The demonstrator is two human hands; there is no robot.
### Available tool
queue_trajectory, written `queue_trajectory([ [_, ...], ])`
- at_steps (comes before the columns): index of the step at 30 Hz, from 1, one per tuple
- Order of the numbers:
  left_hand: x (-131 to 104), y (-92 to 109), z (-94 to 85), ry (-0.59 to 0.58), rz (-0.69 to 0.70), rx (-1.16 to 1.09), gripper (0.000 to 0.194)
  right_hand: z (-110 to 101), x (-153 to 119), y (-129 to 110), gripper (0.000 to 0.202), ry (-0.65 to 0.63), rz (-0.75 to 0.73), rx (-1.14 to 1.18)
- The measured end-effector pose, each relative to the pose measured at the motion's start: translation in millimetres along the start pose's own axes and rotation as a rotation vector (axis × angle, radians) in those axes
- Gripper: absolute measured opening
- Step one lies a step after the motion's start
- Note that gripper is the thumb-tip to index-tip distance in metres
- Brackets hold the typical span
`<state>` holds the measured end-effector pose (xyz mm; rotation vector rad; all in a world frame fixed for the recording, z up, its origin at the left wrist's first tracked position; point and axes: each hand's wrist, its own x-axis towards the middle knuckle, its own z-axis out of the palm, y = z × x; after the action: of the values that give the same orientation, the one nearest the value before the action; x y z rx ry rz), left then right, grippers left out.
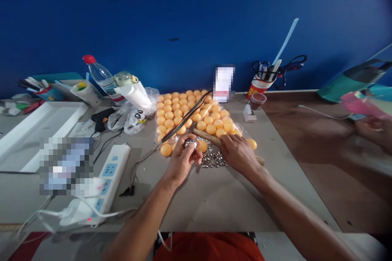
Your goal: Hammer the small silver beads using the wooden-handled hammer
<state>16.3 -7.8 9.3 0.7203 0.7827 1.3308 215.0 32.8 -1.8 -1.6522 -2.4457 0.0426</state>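
Observation:
My left hand (183, 157) pinches a shiny silver ball-like piece (190, 144) between thumb and fingers. My right hand (237, 151) is wrapped round the wooden handle (208, 137) of a small hammer, whose dark head (193, 126) is just above the silver piece. Beneath and between the hands lies a pile of small shiny metal bells or beads (214, 160). Behind them, rows of orange balls (183, 108) sit in clear plastic, with a dark strap (186, 116) lying across them.
A power strip (112, 171), a blurred phone, a white tray (70, 110), a glue gun (102, 119) and a bottle (101, 74) are at left. A pen cup (259, 85) and small white box (249, 114) stand at back right. Another person's hand (375, 130) holds pink material at far right.

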Motion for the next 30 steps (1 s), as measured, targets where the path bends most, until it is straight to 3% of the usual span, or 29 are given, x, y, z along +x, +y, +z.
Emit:
queue_trajectory([
  [9, 2, 4, 1.2, 0.049, 0.012, -0.046, 0.029, -5, -2, 1, 0.023, 0.012, 0.031, 0.067],
  [18, 3, 2, -1.3, 0.079, -0.007, -0.041, 0.028, -14, -5, 9, 0.03, 0.263, 0.071, 0.406],
  [25, 6, 9, 0.8, 0.128, -0.074, -0.239, 0.037, -33, -11, 0, 0.018, 0.089, 0.057, 0.667],
  [30, 8, 9, -3.2, 0.13, -0.054, -0.298, 0.034, -30, -13, -6, 0.027, -0.009, 0.003, 0.757],
])
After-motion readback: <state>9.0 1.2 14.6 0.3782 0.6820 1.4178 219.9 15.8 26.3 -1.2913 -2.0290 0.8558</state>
